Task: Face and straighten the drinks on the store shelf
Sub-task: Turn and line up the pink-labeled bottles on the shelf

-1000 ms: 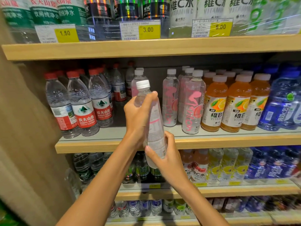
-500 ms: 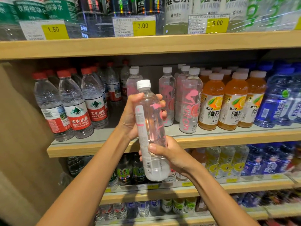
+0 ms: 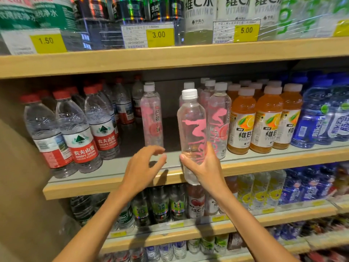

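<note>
the right hand point(image 3: 205, 167) grips the lower body of the clear plastic bottle with pink lettering and a white cap point(image 3: 191, 127). the bottle is upright, in front of the wooden-edged middle shelf point(image 3: 113, 184), not yet standing on it. the left hand point(image 3: 143, 167) is apart from it, fingers loosely spread, holding nothing. recommended: seat the base in the gap between the slim pink-labelled bottle point(image 3: 152, 118) and the front bottle of the pink-script row point(image 3: 219, 120). turn the lettering outward, flush with neighbouring fronts. steady neighbours with the free hand.
</note>
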Motion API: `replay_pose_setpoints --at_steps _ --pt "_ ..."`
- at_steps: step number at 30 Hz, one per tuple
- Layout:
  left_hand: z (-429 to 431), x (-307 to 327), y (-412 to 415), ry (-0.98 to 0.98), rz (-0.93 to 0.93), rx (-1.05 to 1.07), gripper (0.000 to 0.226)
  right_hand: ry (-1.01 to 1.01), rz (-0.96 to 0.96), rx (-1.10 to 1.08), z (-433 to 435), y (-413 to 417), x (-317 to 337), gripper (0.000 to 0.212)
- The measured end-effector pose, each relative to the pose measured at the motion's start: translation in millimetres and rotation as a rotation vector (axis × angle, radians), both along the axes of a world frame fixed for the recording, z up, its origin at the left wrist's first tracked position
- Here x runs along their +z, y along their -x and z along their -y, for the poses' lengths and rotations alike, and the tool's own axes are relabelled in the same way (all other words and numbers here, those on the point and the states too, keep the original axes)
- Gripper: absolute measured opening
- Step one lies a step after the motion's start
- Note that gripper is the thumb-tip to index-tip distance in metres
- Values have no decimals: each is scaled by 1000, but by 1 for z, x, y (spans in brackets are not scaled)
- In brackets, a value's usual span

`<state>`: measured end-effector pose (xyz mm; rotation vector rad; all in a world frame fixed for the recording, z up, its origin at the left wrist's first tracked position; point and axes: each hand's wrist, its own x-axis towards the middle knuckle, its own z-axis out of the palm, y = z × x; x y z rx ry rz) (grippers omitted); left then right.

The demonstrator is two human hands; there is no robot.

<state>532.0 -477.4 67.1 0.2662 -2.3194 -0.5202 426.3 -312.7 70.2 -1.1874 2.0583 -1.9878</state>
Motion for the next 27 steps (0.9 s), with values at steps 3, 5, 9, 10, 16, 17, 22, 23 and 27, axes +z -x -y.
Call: replay_pose_setpoints --at_steps 3,5,9,10,16,17,22,23,27 --pt "13 -20 -7 426 131 20 43 12 -6 -129 11 7 0 51" --pt "20 -27 -8 576 171 0 42 1 -9 -187 18 12 -2 65" --pt "28 -33 -7 707 157 -6 40 -47 16 -256 28 19 -6 85" --pt "28 -33 -7 710 154 -6 40 -57 10 -259 29 20 -7 86" --pt "28 -34 -8 672 153 -6 41 -134 -97 -300 13 15 -17 72" --pt "28 -34 -9 665 156 -3 41 -134 -130 -341 9 12 -20 69" --pt "26 -34 -8 642 162 -3 41 -145 -231 -474 8 5 -24 62" --pt "26 -33 -9 641 163 -3 41 -147 -241 -485 12 6 -24 62" --pt "26 -32 -9 638 174 2 41 -215 -237 -515 28 10 -21 65"
